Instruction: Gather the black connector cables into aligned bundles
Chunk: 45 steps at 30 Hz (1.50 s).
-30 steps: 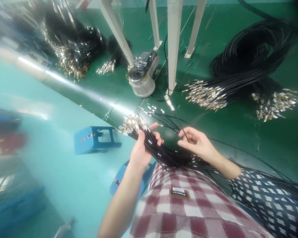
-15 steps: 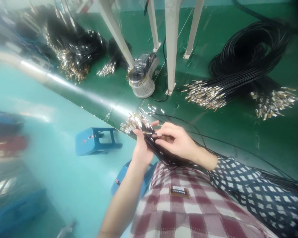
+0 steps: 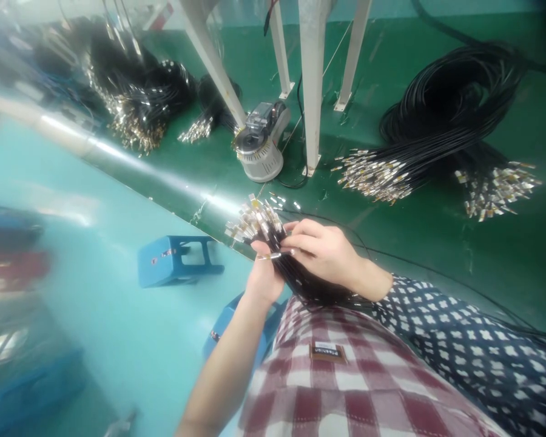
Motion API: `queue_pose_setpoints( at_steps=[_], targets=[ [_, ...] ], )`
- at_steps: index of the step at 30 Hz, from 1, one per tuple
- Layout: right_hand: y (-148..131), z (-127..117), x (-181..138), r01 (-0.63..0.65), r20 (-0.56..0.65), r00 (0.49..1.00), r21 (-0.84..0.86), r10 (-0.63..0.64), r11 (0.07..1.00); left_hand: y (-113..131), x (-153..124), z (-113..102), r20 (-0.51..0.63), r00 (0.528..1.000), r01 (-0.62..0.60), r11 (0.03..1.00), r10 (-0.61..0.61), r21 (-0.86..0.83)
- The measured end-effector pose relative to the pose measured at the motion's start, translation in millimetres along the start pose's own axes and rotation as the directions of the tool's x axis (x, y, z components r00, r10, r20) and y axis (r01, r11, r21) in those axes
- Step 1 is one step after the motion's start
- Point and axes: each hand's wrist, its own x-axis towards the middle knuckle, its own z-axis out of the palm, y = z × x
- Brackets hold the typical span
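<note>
A thick bundle of black cables (image 3: 295,276) with shiny metal-tipped ends lies across my lap, its ends pointing away over the table edge. My left hand (image 3: 264,276) is wrapped round the bundle just below the tips, thumb on top. One tipped cable end (image 3: 270,257) lies crosswise by that thumb. My right hand (image 3: 323,249) rests on the bundle from the right, its fingers curled against the cables near the tips. Which strands its fingertips pinch is hidden.
A grey and white round dispenser machine (image 3: 259,145) stands on the green table (image 3: 350,206) beside white metal legs (image 3: 312,91). Coiled black cables (image 3: 455,103) lie at right, more cable bundles (image 3: 141,103) at left. Loose metal pieces (image 3: 282,200) lie nearby. A blue stool (image 3: 157,261) is on the floor.
My right hand has moved in against the bundle, its fingers now lying on the cables. The tips have turned a little more upright, and a single end now lies crosswise by my left thumb.
</note>
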Motion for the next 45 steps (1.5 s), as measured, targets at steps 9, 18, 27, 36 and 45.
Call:
queue_pose_setpoints(
  at_steps=[9, 18, 27, 36, 45],
  targets=[
    [-7.8, 8.1, 11.7, -0.156, -0.149, 0.967, 0.292, 0.207, 0.943, 0.4, -3.3, 1.9, -0.051, 0.999, -0.015, 0.997, 0.019, 0.069],
    [14.8, -15.0, 44.2, -0.304, 0.021, 0.931, 0.600, 0.365, 0.740, 2.9, -3.3, 1.9, 0.214, 0.976, -0.010, 0.985, -0.028, 0.172],
    [8.2, -16.0, 74.9, -0.274, 0.113, 0.956, 0.676, 0.271, 0.684, 7.3, -0.4, 8.1, 0.249, 0.962, 0.045, 0.963, -0.113, 0.265],
    [11.6, -35.3, 85.6, -0.381, 0.355, 0.923, 0.790, 0.149, 0.481, 9.8, -7.4, 12.8, 0.317, 0.936, 0.053, 0.952, -0.153, 0.303],
    [29.2, -28.0, 86.5, -0.391, 0.402, 0.916, 0.885, 0.009, 0.254, 10.8, -8.6, 5.1, 0.462, 0.846, 0.093, 0.927, -0.266, 0.363]
  ],
)
